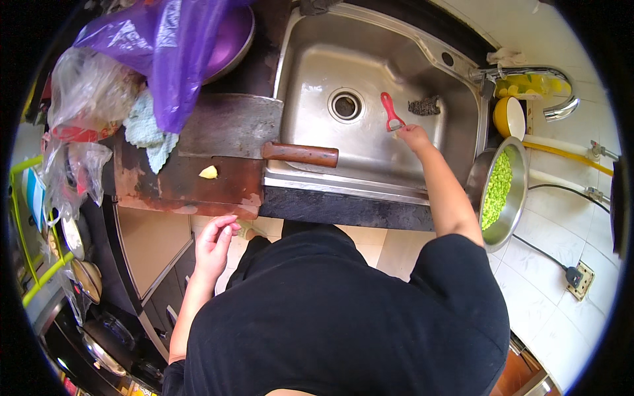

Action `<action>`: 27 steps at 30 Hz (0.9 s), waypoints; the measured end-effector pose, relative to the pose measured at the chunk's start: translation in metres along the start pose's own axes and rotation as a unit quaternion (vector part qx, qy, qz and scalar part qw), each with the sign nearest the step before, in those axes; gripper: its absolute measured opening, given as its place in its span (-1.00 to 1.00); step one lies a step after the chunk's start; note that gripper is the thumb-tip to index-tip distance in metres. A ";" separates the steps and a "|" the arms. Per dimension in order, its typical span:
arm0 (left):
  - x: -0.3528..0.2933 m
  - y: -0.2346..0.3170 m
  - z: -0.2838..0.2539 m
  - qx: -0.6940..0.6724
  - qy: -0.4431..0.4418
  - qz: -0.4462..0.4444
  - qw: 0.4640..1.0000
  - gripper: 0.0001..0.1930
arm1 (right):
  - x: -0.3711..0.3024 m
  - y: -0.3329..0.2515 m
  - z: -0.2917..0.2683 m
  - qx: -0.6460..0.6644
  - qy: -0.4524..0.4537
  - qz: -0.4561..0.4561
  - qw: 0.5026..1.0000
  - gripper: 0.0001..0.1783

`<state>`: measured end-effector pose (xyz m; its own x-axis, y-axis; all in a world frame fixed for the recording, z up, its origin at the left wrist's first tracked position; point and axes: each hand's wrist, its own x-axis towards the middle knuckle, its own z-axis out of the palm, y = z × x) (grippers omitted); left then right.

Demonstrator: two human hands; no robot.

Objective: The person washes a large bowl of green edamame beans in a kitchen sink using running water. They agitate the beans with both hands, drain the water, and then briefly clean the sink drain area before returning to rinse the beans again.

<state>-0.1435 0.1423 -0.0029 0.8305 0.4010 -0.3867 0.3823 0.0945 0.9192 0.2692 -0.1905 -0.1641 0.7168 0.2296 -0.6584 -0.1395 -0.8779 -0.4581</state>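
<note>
My right hand (414, 136) reaches over the steel sink (317, 59), its fingers closed at the head end of a red peeler (387, 105). The peeler's handle points away from me. Beside it in the sink lies a dark, rough scrubber (424, 106). My left hand (214, 243) hangs empty by the near edge of the wooden cutting board (152, 191), fingers loosely bent and thumb apart. A small pale yellow piece (209, 172), perhaps peeled ginger, sits on that board. Behind it rests a cleaver (228, 129), whose wooden handle juts over the sink's rim.
A metal bowl (521, 198) of chopped green vegetables stands right of the sink, near a yellow bowl (509, 117) and the faucet (561, 99). Purple bags (178, 59), a light blue cloth (148, 129) and clear plastic bags (92, 86) crowd the left. A plug and cable (573, 274) run along the right wall.
</note>
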 end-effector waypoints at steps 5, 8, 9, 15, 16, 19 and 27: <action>-0.007 -0.007 -0.005 -0.059 -0.002 0.023 0.998 -0.79 | -0.114 -0.129 -0.013 0.427 -0.133 -0.100 0.889 -0.86; -0.018 0.011 -0.013 -0.108 0.019 0.048 0.993 -0.79 | -0.183 -0.208 0.014 0.427 -0.213 -0.203 0.855 -0.85; -0.019 0.019 -0.019 -0.111 0.017 0.055 0.992 -0.80 | -0.205 -0.229 0.030 0.412 -0.231 -0.222 0.853 -0.86; -0.071 0.039 -0.070 -0.192 0.084 0.131 0.969 -0.80 | -0.328 -0.324 0.183 0.154 -0.263 -0.368 0.878 -0.85; -0.083 0.028 -0.085 -0.178 0.112 0.153 0.966 -0.83 | -0.344 -0.335 0.205 0.118 -0.274 -0.373 0.878 -0.86; -0.133 -0.002 -0.132 -0.120 0.223 0.159 0.954 -0.88 | -0.376 -0.354 0.271 0.159 -0.346 -0.407 0.830 -0.88; -0.269 -0.041 -0.316 -0.072 0.652 0.277 0.702 -0.89 | -0.432 -0.380 0.363 0.170 -0.417 -0.277 0.849 -0.90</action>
<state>-0.5105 0.3184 0.0875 -0.2783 0.8970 0.3434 0.0237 -0.3510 0.9361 -0.2357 0.1967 0.0773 0.0245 0.9093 -0.4154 -0.2292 -0.3994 -0.8877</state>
